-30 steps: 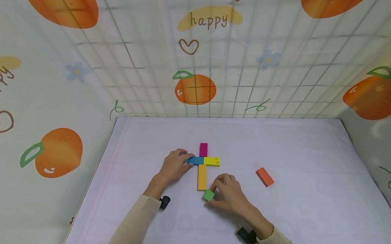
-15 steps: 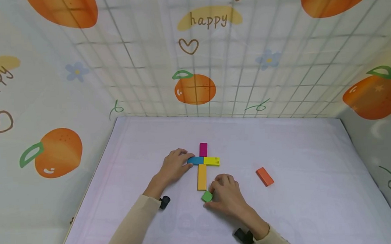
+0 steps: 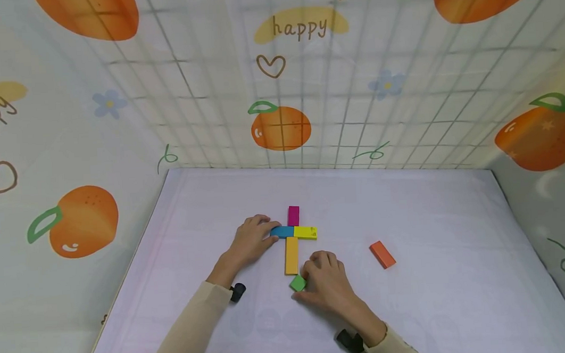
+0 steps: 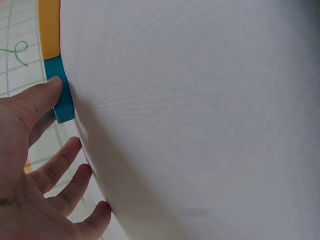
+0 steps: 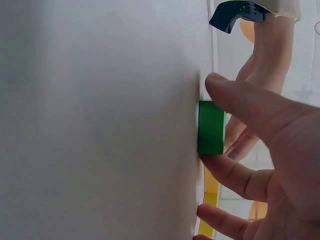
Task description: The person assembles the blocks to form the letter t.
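In the head view my left hand (image 3: 251,242) pinches the left end of a blue block (image 3: 283,232). The left wrist view has the thumb on this blue block (image 4: 64,97), other fingertips resting on the table. A yellow block (image 3: 305,233) meets its right end. A magenta block (image 3: 293,216) extends from their far side, and an amber block (image 3: 291,256) runs toward me. Below the amber block's near end, my right hand (image 3: 328,283) holds a small green block (image 3: 297,283), turned cornerwise. From the right wrist, thumb and index finger bracket the green block (image 5: 211,127).
An orange-red block (image 3: 382,254) lies alone to the right on the white table (image 3: 442,296). Printed cloth walls (image 3: 202,116) rise at the back and sides. Black wrist cameras (image 3: 238,292) sit low beside each wrist.
The green block and my right hand have shifted slightly left, bringing the block under the amber block's near end. My left hand has stayed on the blue block.
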Tool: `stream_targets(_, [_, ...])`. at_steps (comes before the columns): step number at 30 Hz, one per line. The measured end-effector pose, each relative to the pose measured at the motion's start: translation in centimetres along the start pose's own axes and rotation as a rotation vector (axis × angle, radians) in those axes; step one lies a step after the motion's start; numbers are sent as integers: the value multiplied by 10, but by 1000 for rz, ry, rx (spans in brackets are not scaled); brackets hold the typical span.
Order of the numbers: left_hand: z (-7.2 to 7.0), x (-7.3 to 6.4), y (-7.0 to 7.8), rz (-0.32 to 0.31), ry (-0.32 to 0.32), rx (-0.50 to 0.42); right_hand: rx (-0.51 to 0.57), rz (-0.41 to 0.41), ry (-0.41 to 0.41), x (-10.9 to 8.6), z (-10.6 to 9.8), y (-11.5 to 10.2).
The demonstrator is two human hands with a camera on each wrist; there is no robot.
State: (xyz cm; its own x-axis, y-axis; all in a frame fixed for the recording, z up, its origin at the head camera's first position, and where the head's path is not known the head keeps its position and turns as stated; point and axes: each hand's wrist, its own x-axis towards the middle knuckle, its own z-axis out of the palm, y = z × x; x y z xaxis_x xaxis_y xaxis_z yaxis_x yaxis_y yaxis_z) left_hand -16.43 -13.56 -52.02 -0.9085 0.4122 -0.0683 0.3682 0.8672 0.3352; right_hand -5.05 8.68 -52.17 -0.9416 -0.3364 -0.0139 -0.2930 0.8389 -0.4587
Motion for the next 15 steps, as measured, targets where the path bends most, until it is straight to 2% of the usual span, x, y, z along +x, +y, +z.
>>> stream_targets(15, [-3,-1,3,-4,-4,-13,-26,-5,11,0,1,-1])
